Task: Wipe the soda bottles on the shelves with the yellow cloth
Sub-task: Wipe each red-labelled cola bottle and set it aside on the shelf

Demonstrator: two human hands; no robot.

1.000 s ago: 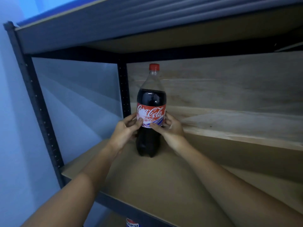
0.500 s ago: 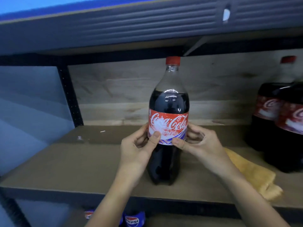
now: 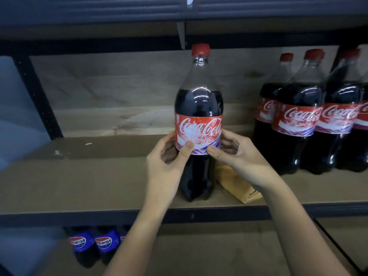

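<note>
We hold the cola bottle (image 3: 198, 124) upright at its label, our left hand (image 3: 167, 162) and right hand (image 3: 237, 156) each curled round a side with a thumb pressed on the front, its base on the shelf board (image 3: 99, 176) just below the grip, while the yellow cloth (image 3: 235, 184) lies untouched under our right wrist, beside the base. Beyond the grip to the right stand more cola bottles (image 3: 298, 124), and we judge a careless swing that way could topple them. Against half a second ago, we see the bottle nearer to that group and hiding more of the cloth.
</note>
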